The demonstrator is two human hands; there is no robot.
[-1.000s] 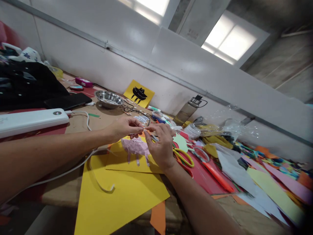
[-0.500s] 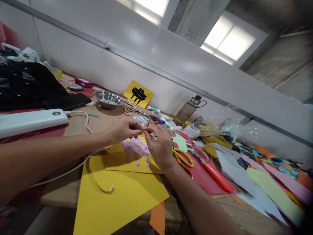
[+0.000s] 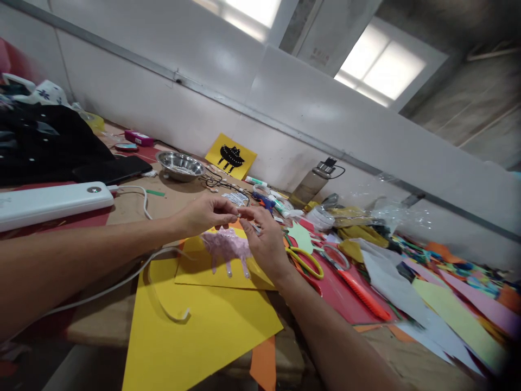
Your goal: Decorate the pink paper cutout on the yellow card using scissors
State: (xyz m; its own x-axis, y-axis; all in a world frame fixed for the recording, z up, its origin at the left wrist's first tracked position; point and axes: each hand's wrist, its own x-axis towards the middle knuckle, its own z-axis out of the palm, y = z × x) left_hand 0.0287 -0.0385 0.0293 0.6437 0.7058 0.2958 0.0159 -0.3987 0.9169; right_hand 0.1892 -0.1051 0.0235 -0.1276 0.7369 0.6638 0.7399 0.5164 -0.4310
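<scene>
My left hand [image 3: 209, 216] is closed in a pinch, its fingertips meeting those of my right hand [image 3: 264, 236] above the yellow card. A tiny whitish piece [image 3: 239, 216], too small to name surely, shows between the fingertips of both hands. Below them lies a glittery pink cutout [image 3: 228, 247] with drip-like legs and clear beads at the leg ends. It rests on a folded yellow card [image 3: 193, 274], partly hidden by my right hand. Under that spreads a larger yellow sheet [image 3: 195, 336].
Behind stand a steel bowl [image 3: 180, 166], a yellow card with a black beaded cutout [image 3: 230, 156] and a bottle [image 3: 311, 183]. Yellow-handled scissors [image 3: 306, 263] and an orange cutter [image 3: 364, 296] lie right. A white power bank [image 3: 57, 203] with its cable is left.
The fingertips have parted slightly, and the small whitish piece now shows between them. My right thumb has moved a little away from its index finger. The cards and tools stay put.
</scene>
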